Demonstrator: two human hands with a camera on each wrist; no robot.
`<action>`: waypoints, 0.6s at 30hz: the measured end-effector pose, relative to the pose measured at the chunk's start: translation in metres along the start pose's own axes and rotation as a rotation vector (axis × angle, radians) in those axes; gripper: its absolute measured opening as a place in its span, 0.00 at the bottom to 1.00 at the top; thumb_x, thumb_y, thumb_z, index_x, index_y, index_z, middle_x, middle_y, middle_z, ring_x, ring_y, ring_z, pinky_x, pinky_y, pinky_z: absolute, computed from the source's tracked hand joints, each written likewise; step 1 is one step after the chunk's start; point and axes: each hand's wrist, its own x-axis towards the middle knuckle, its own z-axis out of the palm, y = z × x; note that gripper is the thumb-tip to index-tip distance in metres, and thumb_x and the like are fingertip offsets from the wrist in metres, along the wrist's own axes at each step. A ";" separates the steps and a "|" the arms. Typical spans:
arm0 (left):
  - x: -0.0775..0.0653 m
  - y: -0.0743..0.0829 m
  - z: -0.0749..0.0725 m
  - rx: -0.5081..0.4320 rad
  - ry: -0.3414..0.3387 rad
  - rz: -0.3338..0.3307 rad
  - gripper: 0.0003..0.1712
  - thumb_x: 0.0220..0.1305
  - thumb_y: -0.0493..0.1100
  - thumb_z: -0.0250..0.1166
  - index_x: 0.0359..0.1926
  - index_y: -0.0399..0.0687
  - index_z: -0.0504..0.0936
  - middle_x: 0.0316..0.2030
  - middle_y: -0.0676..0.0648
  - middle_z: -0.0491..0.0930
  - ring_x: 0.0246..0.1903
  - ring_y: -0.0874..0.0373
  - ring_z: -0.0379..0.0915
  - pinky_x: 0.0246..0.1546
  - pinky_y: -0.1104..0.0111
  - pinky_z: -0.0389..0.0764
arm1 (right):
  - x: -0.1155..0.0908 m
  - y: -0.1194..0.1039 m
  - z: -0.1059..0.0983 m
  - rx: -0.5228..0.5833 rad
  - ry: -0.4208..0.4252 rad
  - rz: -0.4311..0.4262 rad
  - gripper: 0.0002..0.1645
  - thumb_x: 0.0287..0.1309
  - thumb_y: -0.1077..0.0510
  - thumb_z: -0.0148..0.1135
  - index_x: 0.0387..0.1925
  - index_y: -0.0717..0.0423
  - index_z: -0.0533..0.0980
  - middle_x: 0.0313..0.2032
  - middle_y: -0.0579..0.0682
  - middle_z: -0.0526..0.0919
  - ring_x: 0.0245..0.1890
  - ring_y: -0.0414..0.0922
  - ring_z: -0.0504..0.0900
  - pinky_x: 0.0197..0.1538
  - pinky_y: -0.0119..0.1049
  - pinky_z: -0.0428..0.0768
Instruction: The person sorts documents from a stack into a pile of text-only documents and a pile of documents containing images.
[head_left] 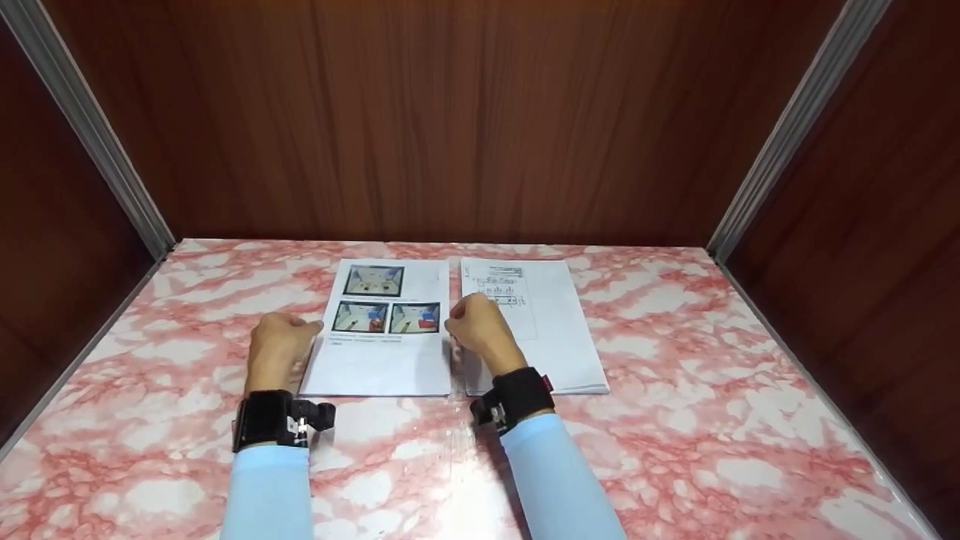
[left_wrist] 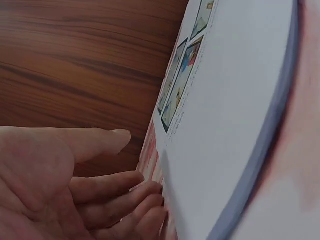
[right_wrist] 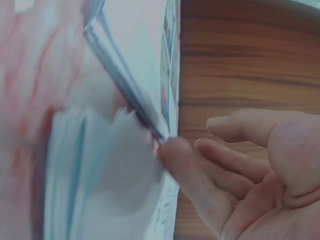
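Two stacks of white paper lie side by side on the table. The left stack point(head_left: 390, 371) has printed colour pictures on its top sheet; the right stack point(head_left: 566, 330) carries a line drawing. My left hand point(head_left: 281, 341) is at the left edge of the picture stack. In the left wrist view its thumb is apart from the loosely bent fingers point(left_wrist: 115, 200), whose tips are right at the paper's edge. Between the stacks is my right hand point(head_left: 480, 326), its fingertip point(right_wrist: 172, 150) at the picture stack's right edge in the right wrist view, with the thumb held away.
The table point(head_left: 712, 420) has a red and white marbled top. A brown wood-grain panel point(head_left: 450, 120) stands behind it, with side panels and grey metal posts point(head_left: 795, 127) at the corners. Both wrists wear black straps with cameras point(head_left: 521, 397).
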 end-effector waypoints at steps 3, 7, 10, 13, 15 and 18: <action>-0.001 0.001 -0.001 -0.004 -0.036 -0.006 0.31 0.71 0.53 0.63 0.63 0.31 0.78 0.59 0.30 0.78 0.51 0.41 0.77 0.51 0.54 0.79 | -0.001 -0.003 0.004 -0.038 -0.018 -0.019 0.13 0.60 0.62 0.66 0.45 0.65 0.84 0.38 0.56 0.88 0.35 0.47 0.83 0.44 0.40 0.82; -0.001 0.004 0.000 0.022 -0.053 0.011 0.32 0.71 0.53 0.63 0.63 0.30 0.78 0.59 0.30 0.79 0.51 0.42 0.76 0.52 0.54 0.78 | -0.001 -0.002 0.007 -0.081 -0.050 -0.055 0.18 0.59 0.62 0.67 0.50 0.65 0.82 0.42 0.57 0.88 0.40 0.48 0.84 0.49 0.43 0.83; -0.002 0.005 0.000 0.035 -0.060 0.029 0.32 0.70 0.52 0.62 0.62 0.29 0.78 0.59 0.29 0.78 0.53 0.40 0.75 0.57 0.51 0.76 | -0.001 -0.001 0.009 -0.084 -0.060 -0.080 0.19 0.58 0.62 0.66 0.51 0.65 0.81 0.43 0.58 0.88 0.43 0.50 0.85 0.51 0.44 0.83; -0.002 0.005 0.000 0.033 -0.060 0.042 0.32 0.69 0.52 0.62 0.62 0.28 0.79 0.60 0.29 0.78 0.55 0.39 0.75 0.59 0.50 0.75 | 0.001 0.000 0.010 -0.083 -0.052 -0.098 0.18 0.58 0.63 0.66 0.50 0.65 0.81 0.43 0.58 0.88 0.44 0.50 0.85 0.51 0.44 0.82; -0.002 0.005 0.000 0.027 -0.063 0.044 0.32 0.69 0.52 0.63 0.62 0.28 0.78 0.60 0.28 0.78 0.55 0.39 0.75 0.59 0.50 0.75 | 0.001 0.000 0.010 -0.081 -0.047 -0.101 0.18 0.57 0.63 0.67 0.49 0.65 0.81 0.42 0.58 0.88 0.43 0.50 0.85 0.51 0.44 0.82; -0.002 0.004 -0.001 0.015 -0.078 0.034 0.33 0.70 0.52 0.63 0.63 0.28 0.78 0.60 0.29 0.78 0.55 0.39 0.75 0.59 0.50 0.74 | 0.001 0.000 0.009 -0.068 -0.057 -0.092 0.18 0.58 0.63 0.67 0.50 0.65 0.81 0.43 0.58 0.88 0.43 0.50 0.84 0.52 0.44 0.82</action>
